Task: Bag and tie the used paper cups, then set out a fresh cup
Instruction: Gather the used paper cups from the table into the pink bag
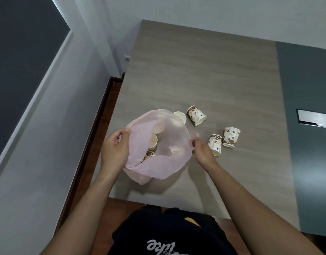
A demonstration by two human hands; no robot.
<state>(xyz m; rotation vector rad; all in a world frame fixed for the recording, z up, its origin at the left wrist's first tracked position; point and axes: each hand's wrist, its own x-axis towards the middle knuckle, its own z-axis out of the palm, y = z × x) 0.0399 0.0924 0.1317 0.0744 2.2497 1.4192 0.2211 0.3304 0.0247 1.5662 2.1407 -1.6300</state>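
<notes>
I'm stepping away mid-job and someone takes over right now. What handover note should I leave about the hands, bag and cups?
Left hand grips the pink bag at its left rim; right hand pinches its right rim, with the mouth held open over the table.
In the bag: at least two bagged cups.
On the table: a tipped cup beyond the bag, a pair of cups by the right hand, a half-hidden cup behind the bag.
Done: bagging begun.
Left: bag the rest, tie the bag, set out a fresh cup.
</notes>
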